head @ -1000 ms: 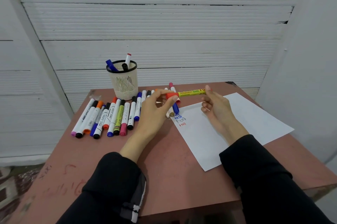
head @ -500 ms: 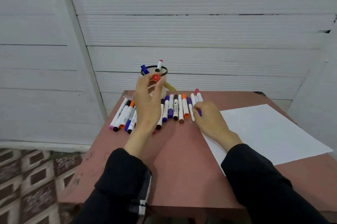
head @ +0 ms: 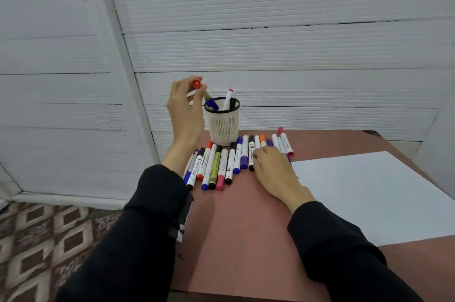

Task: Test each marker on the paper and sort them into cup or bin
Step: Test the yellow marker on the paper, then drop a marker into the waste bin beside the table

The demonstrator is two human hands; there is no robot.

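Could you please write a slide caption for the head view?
Left hand lowers a red-capped marker into the cup; right hand rests on the marker row.

A single head-worn view looks forward and down from above the near edge of the bench (head: 246,240), facing the white panelled wall (head: 270,50) behind it. The bench sits close below, its far edge mid-frame. Left of the bench, patterned floor (head: 37,240) shows; both sleeves enter from the bottom.

The printing on the barrels of the markers (head: 222,164) is too small and blurred to read.
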